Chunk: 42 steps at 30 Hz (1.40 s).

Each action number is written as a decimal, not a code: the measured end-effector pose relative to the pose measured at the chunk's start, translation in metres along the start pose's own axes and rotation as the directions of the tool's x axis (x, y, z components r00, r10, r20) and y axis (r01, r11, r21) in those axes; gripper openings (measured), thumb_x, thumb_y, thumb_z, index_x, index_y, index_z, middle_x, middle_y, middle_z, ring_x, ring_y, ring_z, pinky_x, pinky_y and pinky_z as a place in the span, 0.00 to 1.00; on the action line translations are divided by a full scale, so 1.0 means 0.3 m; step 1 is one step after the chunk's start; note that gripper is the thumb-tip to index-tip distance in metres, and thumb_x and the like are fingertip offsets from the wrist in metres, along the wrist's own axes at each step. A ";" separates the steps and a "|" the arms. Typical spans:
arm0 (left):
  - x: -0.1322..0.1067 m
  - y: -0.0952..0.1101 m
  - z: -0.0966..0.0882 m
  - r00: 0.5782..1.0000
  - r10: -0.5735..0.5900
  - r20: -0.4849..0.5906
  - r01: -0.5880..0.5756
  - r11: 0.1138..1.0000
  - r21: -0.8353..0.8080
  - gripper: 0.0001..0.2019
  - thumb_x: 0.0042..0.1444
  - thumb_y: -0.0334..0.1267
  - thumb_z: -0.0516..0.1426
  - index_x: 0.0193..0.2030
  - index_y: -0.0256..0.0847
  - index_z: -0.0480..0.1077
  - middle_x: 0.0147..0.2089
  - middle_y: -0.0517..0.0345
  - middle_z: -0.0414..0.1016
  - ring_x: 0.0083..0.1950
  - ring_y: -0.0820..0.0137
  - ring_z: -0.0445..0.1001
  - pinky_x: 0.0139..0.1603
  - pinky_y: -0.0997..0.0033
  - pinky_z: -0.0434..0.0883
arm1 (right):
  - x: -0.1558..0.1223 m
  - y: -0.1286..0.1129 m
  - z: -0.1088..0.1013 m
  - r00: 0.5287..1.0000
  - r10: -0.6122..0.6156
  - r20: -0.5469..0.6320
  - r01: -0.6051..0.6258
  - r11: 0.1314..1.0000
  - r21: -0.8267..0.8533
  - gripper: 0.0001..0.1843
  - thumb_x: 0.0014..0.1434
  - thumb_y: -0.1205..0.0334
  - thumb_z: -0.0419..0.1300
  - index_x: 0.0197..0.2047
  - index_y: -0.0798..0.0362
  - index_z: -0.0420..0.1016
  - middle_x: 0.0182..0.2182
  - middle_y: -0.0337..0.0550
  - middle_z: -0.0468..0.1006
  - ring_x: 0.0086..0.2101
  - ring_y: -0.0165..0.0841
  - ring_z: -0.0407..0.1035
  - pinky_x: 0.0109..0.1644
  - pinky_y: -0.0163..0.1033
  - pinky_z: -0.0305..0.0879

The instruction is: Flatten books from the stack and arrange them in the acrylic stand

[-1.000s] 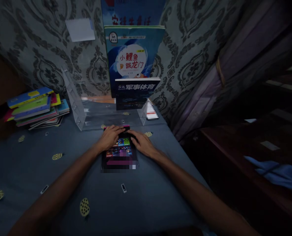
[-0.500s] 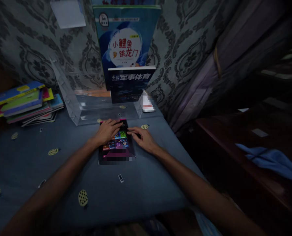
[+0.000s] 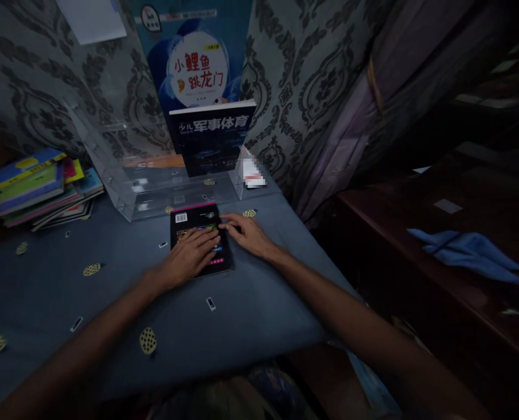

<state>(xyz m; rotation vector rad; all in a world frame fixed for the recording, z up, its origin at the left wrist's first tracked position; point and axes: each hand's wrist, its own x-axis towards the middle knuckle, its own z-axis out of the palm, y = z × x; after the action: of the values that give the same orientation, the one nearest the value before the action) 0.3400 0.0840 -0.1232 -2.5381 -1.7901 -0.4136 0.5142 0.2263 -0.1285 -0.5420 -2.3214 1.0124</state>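
A small dark book (image 3: 179, 218) lies back cover up on the table, with a pink top edge, a barcode and rows of coloured pictures. A clear margin shows past its lower right corner. My left hand (image 3: 192, 252) rests flat across the book's middle and lower part, fingers stretched, hiding some of the pictures. Beside the right edge is my right hand (image 3: 246, 233), its index finger and thumb reaching that edge with a gap between them. Its other fingers are partly hidden.
Behind the book stands a clear acrylic rack (image 3: 123, 201) holding a dark book (image 3: 211, 140) and a taller blue book (image 3: 198, 70). A stack of books (image 3: 41, 189) sits at the left. The table (image 3: 259, 315) ends at the right, before a blue cloth (image 3: 465, 251) on dark red furniture.
My left hand has slid down the book toward me, uncovering the barcode and covering the lower pictures. My right hand stays by the right edge. The view has shifted slightly.
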 end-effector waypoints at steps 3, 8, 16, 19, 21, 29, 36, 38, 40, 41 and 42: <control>-0.024 0.039 -0.010 0.996 0.079 0.034 -0.078 0.997 -0.026 0.19 0.71 0.41 0.47 0.64 0.44 0.65 0.67 0.53 0.67 0.70 0.62 0.60 0.70 0.47 0.54 | 0.000 0.005 0.004 1.000 -0.003 0.002 0.003 1.000 0.009 0.18 0.63 0.71 0.53 0.54 0.55 0.74 0.42 0.46 0.84 0.42 0.35 0.77 0.48 0.42 0.71; -0.038 0.062 -0.018 0.988 0.136 0.069 -0.132 0.990 -0.049 0.19 0.70 0.42 0.48 0.65 0.48 0.65 0.68 0.54 0.65 0.71 0.60 0.58 0.70 0.45 0.54 | -0.010 0.001 0.012 0.999 -0.052 0.001 0.052 0.996 -0.071 0.17 0.63 0.71 0.53 0.53 0.54 0.75 0.45 0.46 0.82 0.45 0.35 0.75 0.51 0.43 0.70; -0.041 0.067 -0.006 0.979 0.193 -0.070 -0.195 0.980 -0.023 0.16 0.70 0.42 0.49 0.58 0.44 0.71 0.60 0.51 0.74 0.65 0.62 0.66 0.66 0.49 0.62 | -0.164 -0.095 0.013 0.985 -0.171 -0.001 0.168 0.969 -0.182 0.15 0.66 0.69 0.52 0.51 0.54 0.76 0.39 0.48 0.81 0.41 0.37 0.73 0.46 0.44 0.72; -0.038 0.079 -0.013 0.969 0.223 -0.107 -0.224 0.975 0.000 0.14 0.70 0.39 0.49 0.56 0.41 0.72 0.54 0.51 0.76 0.58 0.63 0.71 0.60 0.55 0.69 | -0.222 -0.113 0.011 0.973 -0.232 0.002 0.227 0.949 -0.219 0.14 0.66 0.69 0.53 0.51 0.53 0.76 0.39 0.47 0.81 0.41 0.38 0.73 0.47 0.45 0.72; -0.039 0.083 -0.019 0.967 0.229 -0.111 -0.231 0.973 -0.003 0.14 0.70 0.39 0.49 0.55 0.40 0.72 0.53 0.50 0.77 0.56 0.64 0.73 0.59 0.56 0.70 | -0.241 -0.115 0.010 0.964 -0.266 0.026 0.263 0.929 -0.262 0.14 0.66 0.69 0.53 0.51 0.53 0.75 0.40 0.48 0.81 0.41 0.39 0.73 0.47 0.46 0.72; -0.132 -0.045 -0.075 0.994 0.109 0.008 -0.108 0.991 -0.080 0.19 0.71 0.43 0.47 0.65 0.47 0.64 0.65 0.55 0.69 0.67 0.66 0.65 0.69 0.54 0.61 | -0.242 -0.110 0.015 0.946 -0.321 0.040 0.312 0.872 -0.377 0.13 0.67 0.68 0.53 0.51 0.53 0.74 0.41 0.49 0.81 0.41 0.38 0.74 0.46 0.46 0.73; -0.181 -0.300 -0.071 0.972 -0.234 -0.022 0.232 0.971 -0.064 0.24 0.70 0.48 0.46 0.67 0.41 0.61 0.70 0.48 0.62 0.69 0.62 0.62 0.68 0.54 0.62 | -0.226 -0.140 0.008 0.934 -0.351 0.060 0.343 0.840 -0.420 0.12 0.67 0.67 0.52 0.48 0.52 0.76 0.38 0.47 0.82 0.41 0.39 0.74 0.50 0.49 0.69; -0.184 -0.322 -0.058 0.967 -0.254 -0.022 0.252 0.966 -0.063 0.24 0.69 0.48 0.46 0.68 0.41 0.60 0.70 0.48 0.61 0.70 0.61 0.60 0.69 0.53 0.60 | -0.206 -0.173 0.023 0.936 -0.342 0.082 0.342 0.834 -0.433 0.10 0.67 0.66 0.53 0.43 0.53 0.77 0.34 0.46 0.81 0.40 0.38 0.73 0.55 0.52 0.65; -0.186 -0.323 -0.046 0.965 -0.261 -0.023 0.259 0.964 -0.060 0.24 0.70 0.47 0.46 0.68 0.42 0.59 0.71 0.49 0.60 0.71 0.62 0.59 0.70 0.52 0.58 | -0.181 -0.213 0.060 0.937 -0.328 0.119 0.346 0.835 -0.427 0.10 0.67 0.64 0.54 0.40 0.53 0.78 0.32 0.45 0.81 0.40 0.38 0.73 0.58 0.53 0.62; -0.188 -0.320 -0.042 0.964 -0.263 -0.027 0.261 0.963 -0.061 0.24 0.70 0.47 0.46 0.68 0.43 0.59 0.71 0.50 0.60 0.71 0.62 0.58 0.70 0.51 0.58 | -0.168 -0.234 0.085 0.933 -0.327 0.151 0.359 0.837 -0.412 0.10 0.66 0.63 0.54 0.40 0.53 0.78 0.34 0.45 0.82 0.41 0.38 0.73 0.59 0.52 0.62; -0.189 -0.317 -0.038 0.964 -0.263 -0.031 0.261 0.963 -0.066 0.24 0.70 0.47 0.46 0.68 0.44 0.59 0.71 0.50 0.60 0.71 0.63 0.58 0.70 0.51 0.58 | -0.157 -0.254 0.113 0.922 -0.329 0.206 0.386 0.837 -0.388 0.10 0.66 0.62 0.55 0.43 0.53 0.78 0.38 0.45 0.82 0.43 0.38 0.73 0.59 0.50 0.62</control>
<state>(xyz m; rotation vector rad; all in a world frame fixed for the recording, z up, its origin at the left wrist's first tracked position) 0.2317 0.0629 -0.1383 -2.3152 -2.1384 -0.5261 0.5186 0.1335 -0.1051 -0.1798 -2.6437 0.3745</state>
